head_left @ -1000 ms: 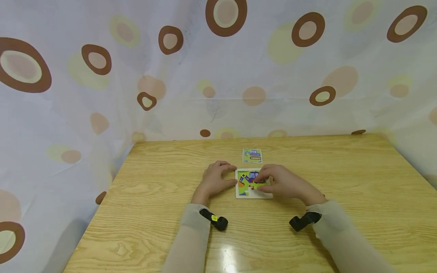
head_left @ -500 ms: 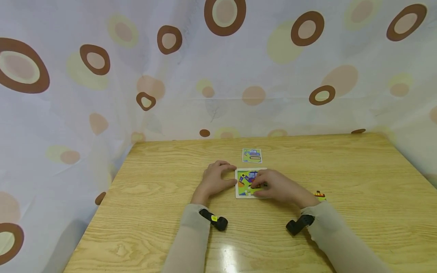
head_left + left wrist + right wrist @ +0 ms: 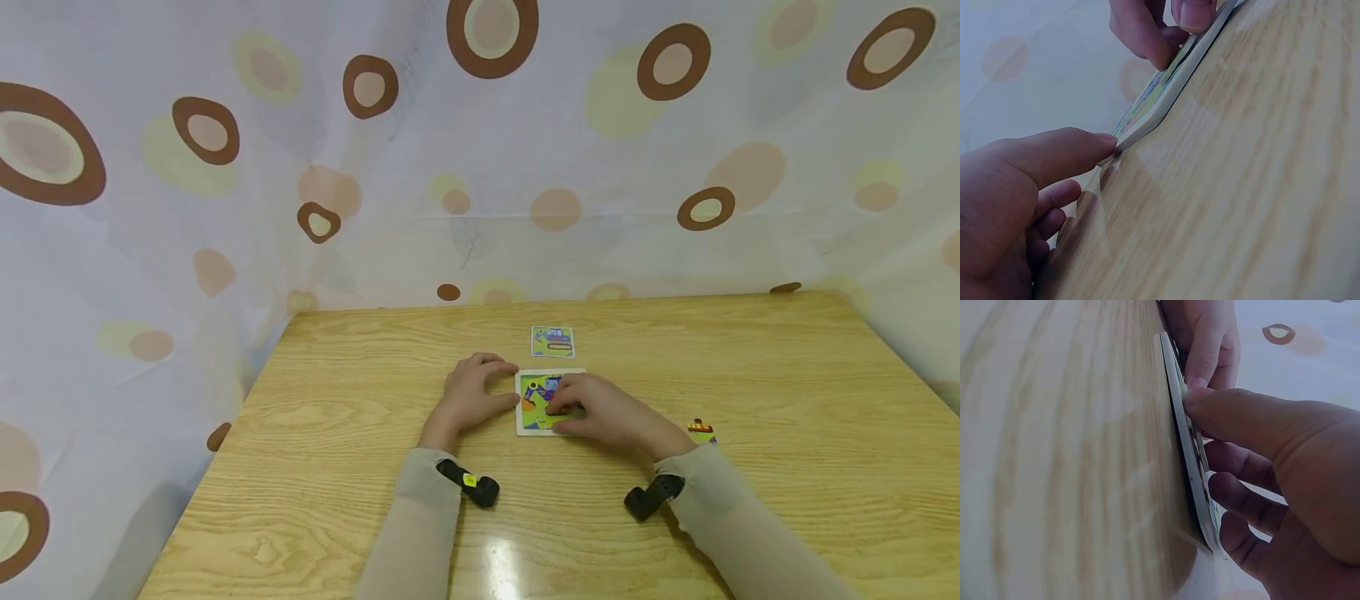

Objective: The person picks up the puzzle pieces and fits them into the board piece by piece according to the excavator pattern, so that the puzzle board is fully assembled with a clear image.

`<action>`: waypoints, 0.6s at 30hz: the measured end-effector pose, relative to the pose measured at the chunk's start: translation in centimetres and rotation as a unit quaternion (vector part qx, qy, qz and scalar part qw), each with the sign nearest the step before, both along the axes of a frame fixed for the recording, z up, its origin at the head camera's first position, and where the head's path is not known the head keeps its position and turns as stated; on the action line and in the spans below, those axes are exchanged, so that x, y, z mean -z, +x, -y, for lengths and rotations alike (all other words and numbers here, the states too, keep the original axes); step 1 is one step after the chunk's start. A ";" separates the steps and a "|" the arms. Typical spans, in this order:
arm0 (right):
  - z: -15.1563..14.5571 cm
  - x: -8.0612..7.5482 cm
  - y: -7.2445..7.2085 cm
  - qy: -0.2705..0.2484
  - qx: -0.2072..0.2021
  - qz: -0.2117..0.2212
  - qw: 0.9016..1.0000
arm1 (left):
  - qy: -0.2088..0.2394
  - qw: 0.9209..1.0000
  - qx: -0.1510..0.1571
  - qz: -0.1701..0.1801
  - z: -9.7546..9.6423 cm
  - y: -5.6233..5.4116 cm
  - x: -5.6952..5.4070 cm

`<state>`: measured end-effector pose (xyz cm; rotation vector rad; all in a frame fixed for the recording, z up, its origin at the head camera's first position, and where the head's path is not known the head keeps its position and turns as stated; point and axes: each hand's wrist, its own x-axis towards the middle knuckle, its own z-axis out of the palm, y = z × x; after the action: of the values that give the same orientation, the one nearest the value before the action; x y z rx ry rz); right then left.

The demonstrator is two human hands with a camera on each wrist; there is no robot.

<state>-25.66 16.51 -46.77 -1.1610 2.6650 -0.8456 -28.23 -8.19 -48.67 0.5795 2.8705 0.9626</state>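
A small picture puzzle board with a white rim lies on the wooden table, showing a blue digger on green. Thumb and forefinger of my left hand touch its left edge, spread a little apart; the left wrist view has the thumb right at the rim's corner. Over the board's right half, my right hand pinches a puzzle piece low against the picture, its curled fingers hiding most of it. In the right wrist view the right thumb presses along the board's near side.
A smaller card with the same digger picture lies just behind the board. Loose puzzle pieces sit right of the board, beside the right wrist. A spotted curtain hangs behind the table.
My right hand has moved left and slightly down over the board with the piece; the white gap at the board's front is now covered. Loose pieces beside the right wrist came into sight. Left hand stays put.
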 end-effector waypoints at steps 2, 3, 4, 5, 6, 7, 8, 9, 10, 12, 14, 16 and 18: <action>0.0 0.0 0.0 0.001 -0.002 0.002 1.000 | 0.001 1.000 0.001 -0.001 0.0 0.0 0.0; 0.0 0.0 0.0 0.002 -0.004 0.003 1.000 | 0.000 1.000 0.001 -0.002 0.0 0.0 0.0; 0.0 0.0 0.0 0.004 -0.007 0.004 1.000 | -0.001 1.000 0.001 -0.003 0.0 0.0 0.0; -0.1 0.0 0.0 0.004 -0.009 0.005 1.000 | -0.001 1.000 0.001 -0.003 0.0 0.0 0.0; -0.2 0.0 0.0 0.005 -0.011 0.006 1.000 | -0.001 1.000 0.001 -0.004 0.0 0.0 0.1; -0.3 0.0 0.0 0.006 -0.013 0.006 1.000 | -0.001 1.000 0.001 -0.004 0.0 0.0 0.1; -0.4 0.0 0.0 0.005 -0.018 0.003 1.000 | 0.000 1.000 0.000 -0.003 0.0 -0.1 0.1; -0.4 0.0 0.0 0.006 -0.019 0.002 1.000 | 0.002 1.000 0.000 -0.003 0.0 -0.1 0.1; -0.5 0.0 0.1 0.004 -0.022 0.000 1.000 | 0.004 1.000 -0.001 -0.002 0.0 -0.1 0.1; -0.6 0.0 0.1 0.003 -0.026 -0.003 1.000 | 0.003 1.000 -0.001 -0.001 0.0 -0.1 0.1; -0.7 0.0 0.1 0.001 -0.029 -0.004 1.000 | 0.001 1.000 -0.002 0.000 0.0 -0.1 0.1; -0.7 0.0 0.1 0.000 -0.030 -0.001 1.000 | -0.002 1.000 -0.003 0.000 0.0 -0.1 0.2; -0.6 0.0 0.1 -0.001 -0.029 0.001 1.000 | -0.002 1.000 -0.003 0.000 0.0 -0.2 0.2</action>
<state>-25.57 17.15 -46.80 -1.2317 2.6150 -0.8394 -28.40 -8.16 -48.86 0.5709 2.8746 0.9585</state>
